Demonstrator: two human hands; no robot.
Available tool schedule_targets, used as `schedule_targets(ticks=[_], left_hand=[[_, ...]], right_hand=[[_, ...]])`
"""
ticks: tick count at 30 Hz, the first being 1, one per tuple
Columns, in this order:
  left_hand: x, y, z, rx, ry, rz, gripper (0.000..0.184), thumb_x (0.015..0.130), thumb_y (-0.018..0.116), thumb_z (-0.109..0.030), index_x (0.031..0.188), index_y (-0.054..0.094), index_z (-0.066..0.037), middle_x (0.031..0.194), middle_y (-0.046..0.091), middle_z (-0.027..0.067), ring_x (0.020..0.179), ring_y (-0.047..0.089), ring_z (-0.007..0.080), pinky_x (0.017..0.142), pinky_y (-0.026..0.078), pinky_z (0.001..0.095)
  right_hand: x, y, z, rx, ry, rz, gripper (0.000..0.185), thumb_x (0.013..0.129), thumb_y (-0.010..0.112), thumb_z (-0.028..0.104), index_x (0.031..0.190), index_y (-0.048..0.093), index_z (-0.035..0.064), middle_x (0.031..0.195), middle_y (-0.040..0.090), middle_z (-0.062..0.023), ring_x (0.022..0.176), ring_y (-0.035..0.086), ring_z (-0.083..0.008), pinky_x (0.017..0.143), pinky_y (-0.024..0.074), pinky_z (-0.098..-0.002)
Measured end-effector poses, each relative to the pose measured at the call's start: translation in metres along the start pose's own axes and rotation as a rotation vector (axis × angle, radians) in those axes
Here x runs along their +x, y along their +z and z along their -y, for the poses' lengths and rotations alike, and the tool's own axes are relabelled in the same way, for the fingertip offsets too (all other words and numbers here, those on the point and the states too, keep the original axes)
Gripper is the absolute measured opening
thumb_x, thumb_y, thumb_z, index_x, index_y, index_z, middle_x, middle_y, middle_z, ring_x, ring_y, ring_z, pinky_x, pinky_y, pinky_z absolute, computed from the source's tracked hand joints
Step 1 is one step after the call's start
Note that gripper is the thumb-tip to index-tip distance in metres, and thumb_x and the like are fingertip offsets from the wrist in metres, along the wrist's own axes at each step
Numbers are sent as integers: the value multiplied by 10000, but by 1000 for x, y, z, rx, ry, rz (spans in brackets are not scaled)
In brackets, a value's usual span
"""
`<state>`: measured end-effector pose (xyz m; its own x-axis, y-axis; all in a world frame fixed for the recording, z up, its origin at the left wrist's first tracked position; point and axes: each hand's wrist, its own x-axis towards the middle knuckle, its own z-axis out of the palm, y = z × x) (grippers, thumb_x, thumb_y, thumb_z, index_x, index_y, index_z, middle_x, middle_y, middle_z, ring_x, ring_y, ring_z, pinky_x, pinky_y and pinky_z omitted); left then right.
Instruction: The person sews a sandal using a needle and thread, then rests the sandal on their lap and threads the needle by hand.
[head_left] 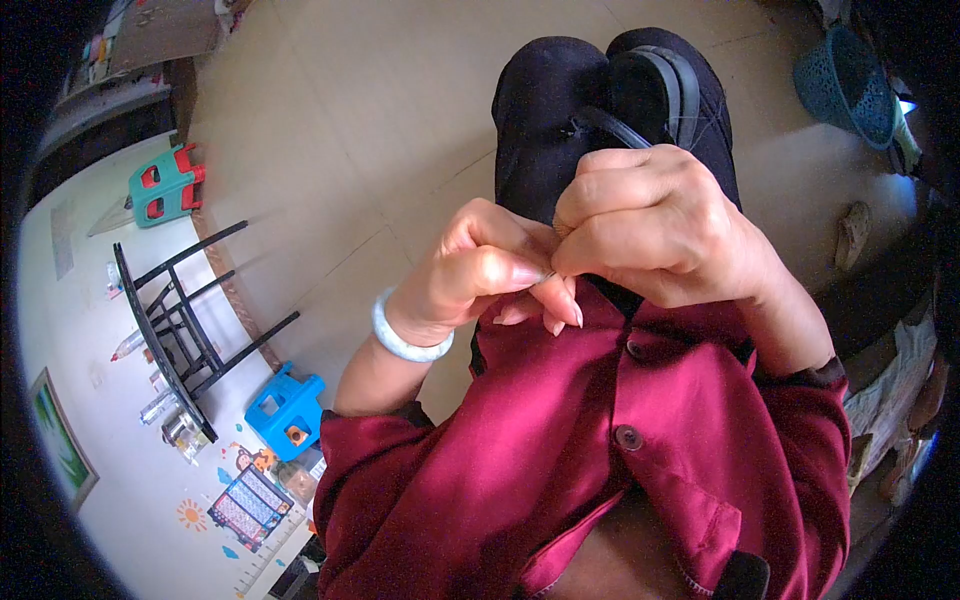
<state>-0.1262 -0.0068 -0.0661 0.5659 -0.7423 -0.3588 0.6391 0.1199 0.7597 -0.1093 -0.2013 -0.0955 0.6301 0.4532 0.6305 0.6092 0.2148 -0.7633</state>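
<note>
My left hand, with a pale bracelet at the wrist, is closed in a pinch, thumb pressed against the index finger. My right hand is closed too, its fingertips meeting the left thumb tip above my lap. A tiny thin sliver shows where the fingertips meet, too small to name. Just beyond my right hand, a dark curved strip sticks up. On my black-trousered lap lies a black item with a curved grey band, its kind unclear.
A teal basket and a shoe are on the tiled floor to the right. At the left are a black-legged table with bottles and jars on it, a blue stool and a green-and-red stool.
</note>
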Motion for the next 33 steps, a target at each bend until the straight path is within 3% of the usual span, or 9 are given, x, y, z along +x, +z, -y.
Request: schedule_targets(ticks=[8, 17, 22, 26, 28, 33], left_hand=[[-1, -2, -2, 52, -26, 5, 307, 755, 463, -155, 745, 673, 69, 666, 617, 147, 437, 460, 107, 400, 355, 203], [-1, -7, -3, 123, -70, 71, 241, 766, 448, -34, 768, 662, 77, 700, 641, 153, 471, 539, 128, 455, 437, 225], [-4, -8, -3, 231, -51, 11, 245, 775, 428, -22, 749, 651, 77, 706, 644, 149, 494, 581, 139, 452, 466, 231], [-6, -8, -8, 343, -83, -38, 237, 773, 426, -13, 723, 639, 80, 706, 643, 147, 499, 589, 137, 426, 462, 233], [-7, -8, -8, 479, -85, -102, 234, 771, 425, -9, 709, 630, 84, 706, 641, 147, 498, 591, 136, 416, 461, 234], [-12, -11, -10, 464, -11, -78, 239, 774, 425, -14, 730, 636, 89, 705, 637, 153, 491, 581, 135, 431, 459, 234]], right_hand=[[-10, 0, -7, -104, -45, 129, 102, 644, 631, 33, 739, 604, 7, 732, 557, -102, 624, 563, -250, 534, 455, -323], [-21, 8, -10, 279, 200, 63, 67, 655, 633, 20, 702, 586, 10, 726, 557, -109, 643, 572, -273, 554, 456, -338], [0, -2, -2, 40, 131, 218, 81, 653, 643, 23, 688, 571, 17, 704, 534, -98, 640, 565, -277, 545, 442, -350], [-7, 7, -10, 178, 214, 130, 89, 654, 642, 17, 691, 561, 19, 698, 526, -94, 631, 558, -278, 539, 435, -351], [1, 2, -8, 4, 188, 223, 92, 661, 640, 13, 695, 555, 20, 688, 518, -92, 626, 555, -276, 533, 432, -350], [4, 4, -6, 71, 196, 157, 76, 665, 626, 18, 688, 554, 22, 674, 521, -98, 644, 560, -280, 555, 441, -348]])
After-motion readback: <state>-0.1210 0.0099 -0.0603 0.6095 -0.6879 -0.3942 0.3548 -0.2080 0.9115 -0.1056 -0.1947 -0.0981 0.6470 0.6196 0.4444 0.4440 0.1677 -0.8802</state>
